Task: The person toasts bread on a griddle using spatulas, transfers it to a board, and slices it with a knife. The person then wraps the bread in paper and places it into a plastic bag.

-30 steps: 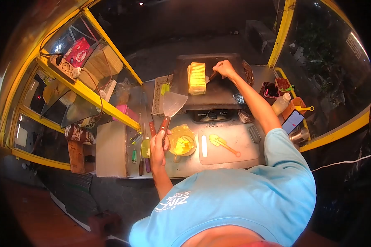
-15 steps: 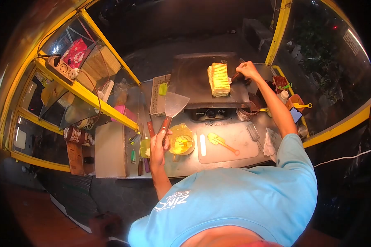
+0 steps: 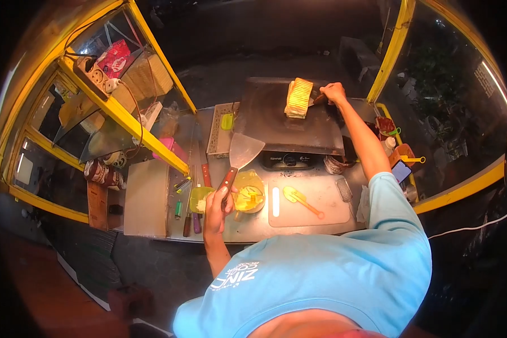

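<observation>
My left hand (image 3: 215,209) is closed around the brown handle of a wide metal scraper (image 3: 247,151), its blade pointing up and away from me over the counter. My right hand (image 3: 333,92) reaches to the far right part of the black griddle (image 3: 265,121) and grips the dark handle of a second scraper (image 3: 319,99). That tool's blade is mostly hidden beside or under a stack of toasted bread (image 3: 299,96) with ridged yellow-brown tops. The bread stands slightly turned on the griddle's back right area.
Near me are a jug of yellow spread (image 3: 250,194), a cutting board (image 3: 281,218) with a yellow spatula (image 3: 302,200), and a grater (image 3: 344,190). A basket (image 3: 218,135), a red-handled knife (image 3: 206,174) and a power strip (image 3: 94,75) lie left. A phone (image 3: 400,170) stands right.
The bread has shifted toward the back of the griddle and turned a little, with the right hand's scraper at its side. My left hand still holds its scraper raised. The view moved slightly.
</observation>
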A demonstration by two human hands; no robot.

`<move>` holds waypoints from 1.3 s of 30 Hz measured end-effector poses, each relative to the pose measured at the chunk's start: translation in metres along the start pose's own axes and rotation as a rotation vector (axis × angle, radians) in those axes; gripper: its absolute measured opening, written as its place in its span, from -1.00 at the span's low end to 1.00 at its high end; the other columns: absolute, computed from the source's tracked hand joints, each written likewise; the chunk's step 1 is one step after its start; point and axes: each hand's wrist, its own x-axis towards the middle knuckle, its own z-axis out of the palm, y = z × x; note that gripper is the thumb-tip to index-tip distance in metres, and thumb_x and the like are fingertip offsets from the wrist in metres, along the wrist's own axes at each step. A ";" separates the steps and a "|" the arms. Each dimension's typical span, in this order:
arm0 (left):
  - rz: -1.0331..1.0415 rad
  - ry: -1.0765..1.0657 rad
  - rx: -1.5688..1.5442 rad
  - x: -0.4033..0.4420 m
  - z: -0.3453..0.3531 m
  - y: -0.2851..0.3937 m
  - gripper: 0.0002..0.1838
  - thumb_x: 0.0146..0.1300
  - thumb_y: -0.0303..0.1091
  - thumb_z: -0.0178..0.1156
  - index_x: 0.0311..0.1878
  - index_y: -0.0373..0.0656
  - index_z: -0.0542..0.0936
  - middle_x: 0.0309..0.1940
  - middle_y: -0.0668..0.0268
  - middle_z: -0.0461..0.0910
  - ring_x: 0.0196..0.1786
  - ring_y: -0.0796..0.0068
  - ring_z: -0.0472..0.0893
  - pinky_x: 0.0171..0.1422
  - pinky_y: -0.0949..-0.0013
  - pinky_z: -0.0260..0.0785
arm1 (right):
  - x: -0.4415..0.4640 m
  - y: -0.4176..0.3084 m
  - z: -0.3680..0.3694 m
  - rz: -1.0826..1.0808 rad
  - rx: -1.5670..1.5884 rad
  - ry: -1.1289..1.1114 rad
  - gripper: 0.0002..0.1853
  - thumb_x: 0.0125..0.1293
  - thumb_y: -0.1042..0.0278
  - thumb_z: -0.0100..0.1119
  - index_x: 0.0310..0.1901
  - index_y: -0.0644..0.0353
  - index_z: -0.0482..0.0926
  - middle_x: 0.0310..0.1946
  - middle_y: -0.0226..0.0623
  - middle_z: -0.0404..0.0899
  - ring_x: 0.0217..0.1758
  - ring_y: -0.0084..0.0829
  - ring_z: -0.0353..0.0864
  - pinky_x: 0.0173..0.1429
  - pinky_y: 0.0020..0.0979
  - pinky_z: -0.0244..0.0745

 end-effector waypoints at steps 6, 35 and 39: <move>0.003 -0.061 -0.030 -0.008 -0.009 0.002 -0.60 0.45 -0.10 -0.05 -0.12 -0.29 0.56 -0.72 0.48 0.26 -0.63 0.67 0.22 -0.48 0.52 0.04 | 0.002 -0.016 0.044 -0.026 0.035 -0.077 -0.80 0.07 0.25 0.38 -0.43 0.24 0.70 -0.63 -0.30 0.60 -0.67 -0.47 0.56 -0.57 -0.36 0.57; 0.045 -0.282 -0.067 0.024 -0.007 0.003 -0.50 0.46 0.00 -0.10 -0.10 -0.36 0.52 -0.73 0.40 0.33 -0.62 0.60 0.28 -0.46 0.51 0.13 | 0.013 0.050 -0.038 -0.212 -0.078 -0.039 -0.79 0.04 0.25 0.36 -0.45 0.25 0.72 -0.61 -0.28 0.64 -0.68 -0.49 0.56 -0.55 -0.39 0.52; 0.065 -0.234 -0.016 0.022 -0.011 0.001 -0.50 0.47 -0.02 -0.12 -0.06 -0.35 0.54 -0.72 0.40 0.33 -0.62 0.63 0.28 -0.46 0.52 0.12 | 0.010 0.029 -0.027 -0.062 -0.061 -0.008 -0.78 0.03 0.22 0.37 -0.44 0.22 0.73 -0.60 -0.29 0.65 -0.67 -0.44 0.58 -0.52 -0.37 0.56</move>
